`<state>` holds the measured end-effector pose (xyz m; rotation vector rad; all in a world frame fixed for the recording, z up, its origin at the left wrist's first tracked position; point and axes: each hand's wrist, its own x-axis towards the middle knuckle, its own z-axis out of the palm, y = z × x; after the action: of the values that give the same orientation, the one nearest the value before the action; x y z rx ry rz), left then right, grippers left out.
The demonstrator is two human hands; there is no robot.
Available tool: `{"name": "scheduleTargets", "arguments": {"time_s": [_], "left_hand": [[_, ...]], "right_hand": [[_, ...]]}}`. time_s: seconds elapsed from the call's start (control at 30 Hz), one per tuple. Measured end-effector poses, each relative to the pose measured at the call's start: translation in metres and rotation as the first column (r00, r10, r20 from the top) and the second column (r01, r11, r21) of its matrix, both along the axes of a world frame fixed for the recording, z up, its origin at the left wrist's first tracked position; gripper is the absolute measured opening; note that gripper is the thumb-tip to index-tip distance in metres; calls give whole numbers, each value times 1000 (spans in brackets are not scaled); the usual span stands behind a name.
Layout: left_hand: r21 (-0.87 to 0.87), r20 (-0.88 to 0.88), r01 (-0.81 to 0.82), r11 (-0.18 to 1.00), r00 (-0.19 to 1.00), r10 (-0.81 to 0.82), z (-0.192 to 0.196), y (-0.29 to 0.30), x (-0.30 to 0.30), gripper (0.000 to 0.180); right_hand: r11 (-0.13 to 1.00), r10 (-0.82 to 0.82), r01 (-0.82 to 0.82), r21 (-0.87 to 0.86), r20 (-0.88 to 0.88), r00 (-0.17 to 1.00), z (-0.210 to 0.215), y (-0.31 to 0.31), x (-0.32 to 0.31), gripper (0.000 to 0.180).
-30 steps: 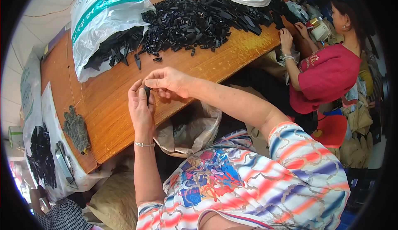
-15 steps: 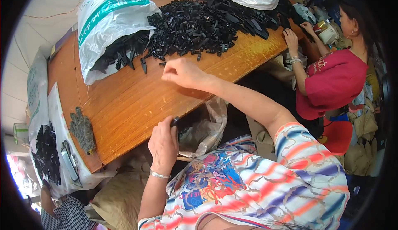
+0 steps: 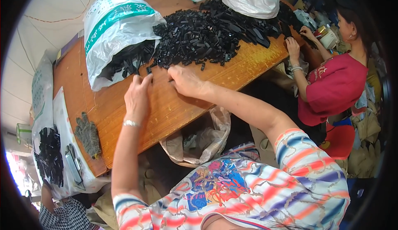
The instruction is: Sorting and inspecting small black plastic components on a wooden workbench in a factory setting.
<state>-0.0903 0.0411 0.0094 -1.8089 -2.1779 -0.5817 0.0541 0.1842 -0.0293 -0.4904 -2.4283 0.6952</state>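
Observation:
Both of my hands are over the wooden table (image 3: 124, 101), near the spilled black plastic pieces (image 3: 195, 35). My left hand (image 3: 138, 95), with a silver bracelet at the wrist, reaches up to the mouth of the white woven sack (image 3: 120, 20). Its thumb and fingers are drawn together; a dark bit shows by the fingertips, but what they hold is unclear. At the near edge of the heap, my right hand (image 3: 185, 81) pinches a small black plastic piece (image 3: 170, 80), mostly hidden by the fingers. Longer black pieces (image 3: 130, 60) lie in the sack's mouth.
Below the table's near edge hangs an open clear plastic bag (image 3: 197, 147) with small pieces inside. A grey knitted glove (image 3: 87, 135) lies at the left. Another person (image 3: 331, 85) in a red shirt works at the right; more black pieces (image 3: 49, 157) lie far left.
My left hand has gone from the table's near edge, where it held a small black piece, forward to the sack's mouth. My right hand has stayed near the heap, its fingers now lower.

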Motion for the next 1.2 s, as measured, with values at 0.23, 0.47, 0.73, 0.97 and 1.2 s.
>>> {"name": "scheduleTargets", "arguments": {"time_s": [0.23, 0.47, 0.73, 0.97, 1.2], "left_hand": [[-69, -110, 119, 991, 986, -126, 0, 23, -26, 11], [49, 511, -125, 991, 856, 83, -9, -5, 6, 11], [278, 859, -330, 902, -334, -387, -16, -28, 67, 22], [326, 766, -344, 881, -451, -459, -14, -32, 76, 19], [323, 836, -314, 893, -347, -425, -12, -33, 78, 16]], "right_hand": [[956, 124, -104, -274, 55, 991, 15, -19, 29, 15], [635, 140, -188, -750, -127, 982, 41, -36, 24, 11], [732, 58, -221, -645, -264, 963, 55, -59, 14, 7], [783, -34, -118, -610, -231, 972, 45, -68, 9, 14], [746, -50, -114, -656, -226, 973, 42, -70, 9, 16]]}}
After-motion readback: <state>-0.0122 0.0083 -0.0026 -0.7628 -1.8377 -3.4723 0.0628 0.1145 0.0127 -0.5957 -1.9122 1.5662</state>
